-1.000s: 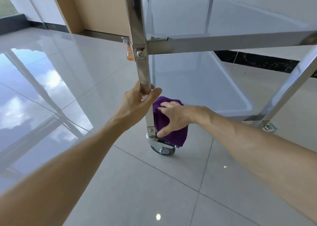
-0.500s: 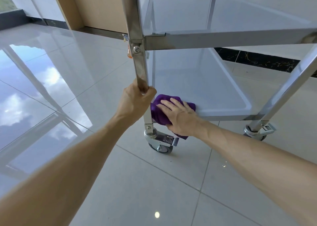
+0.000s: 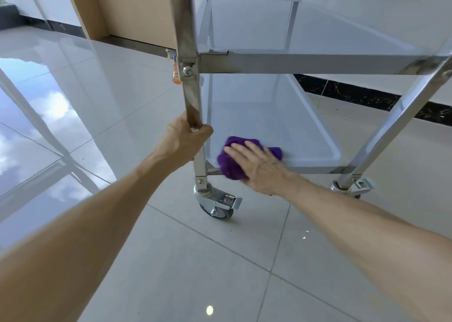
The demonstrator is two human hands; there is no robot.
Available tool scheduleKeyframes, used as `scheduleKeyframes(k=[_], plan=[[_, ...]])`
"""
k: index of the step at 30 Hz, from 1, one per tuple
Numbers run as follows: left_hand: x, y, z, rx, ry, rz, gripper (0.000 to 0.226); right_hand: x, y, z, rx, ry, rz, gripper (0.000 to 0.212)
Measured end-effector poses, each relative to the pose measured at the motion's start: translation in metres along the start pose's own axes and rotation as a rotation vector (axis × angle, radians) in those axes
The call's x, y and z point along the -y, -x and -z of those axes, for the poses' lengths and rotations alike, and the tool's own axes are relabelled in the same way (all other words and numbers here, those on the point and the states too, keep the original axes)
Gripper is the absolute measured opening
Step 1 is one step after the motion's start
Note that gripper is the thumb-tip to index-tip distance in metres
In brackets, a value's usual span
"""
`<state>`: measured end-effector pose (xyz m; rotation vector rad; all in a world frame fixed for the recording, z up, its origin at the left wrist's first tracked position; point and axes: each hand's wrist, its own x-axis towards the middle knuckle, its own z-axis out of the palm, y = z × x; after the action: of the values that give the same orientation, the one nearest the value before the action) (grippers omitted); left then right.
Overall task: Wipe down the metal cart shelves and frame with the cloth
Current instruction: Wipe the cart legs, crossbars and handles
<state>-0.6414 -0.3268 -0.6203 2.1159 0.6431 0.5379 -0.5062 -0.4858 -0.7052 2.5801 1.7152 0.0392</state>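
Note:
A stainless steel cart stands before me on castors, with a middle shelf [image 3: 318, 63] and a bottom shelf [image 3: 264, 116]. My left hand [image 3: 186, 142] is wrapped around the cart's near-left upright post [image 3: 189, 94], just above the bottom shelf. A purple cloth [image 3: 232, 161] lies bunched on the front-left corner of the bottom shelf and hangs over its front rim. My right hand [image 3: 261, 166] lies flat on the cloth with fingers spread, pressing it onto the shelf.
The cart rests on glossy light floor tiles. A locking castor [image 3: 219, 205] sits under the near-left post, another [image 3: 352, 187] under the near-right post. An orange spray bottle [image 3: 175, 71] stands on the floor behind the post. A wooden panel and a dark skirting line the wall.
My right hand has carried the cloth from the lower post near the castor up and to the right onto the bottom shelf's front corner. My left hand has kept its hold on the post.

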Motion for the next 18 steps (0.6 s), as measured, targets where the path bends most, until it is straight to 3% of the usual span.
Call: scheduleKeyframes(k=[5,10,18], plan=[[0.007,-0.006,0.001,-0.036,-0.08,0.017,0.03,0.046,-0.034,-0.004,0.033,-0.019,0.015,0.074],[0.013,-0.012,0.007,-0.005,-0.129,0.035,0.033,-0.013,-0.002,-0.008,0.006,0.02,0.085,0.078],[0.011,-0.017,0.009,0.008,-0.16,0.008,0.03,-0.118,0.067,-0.002,0.163,0.02,-0.223,0.086]])
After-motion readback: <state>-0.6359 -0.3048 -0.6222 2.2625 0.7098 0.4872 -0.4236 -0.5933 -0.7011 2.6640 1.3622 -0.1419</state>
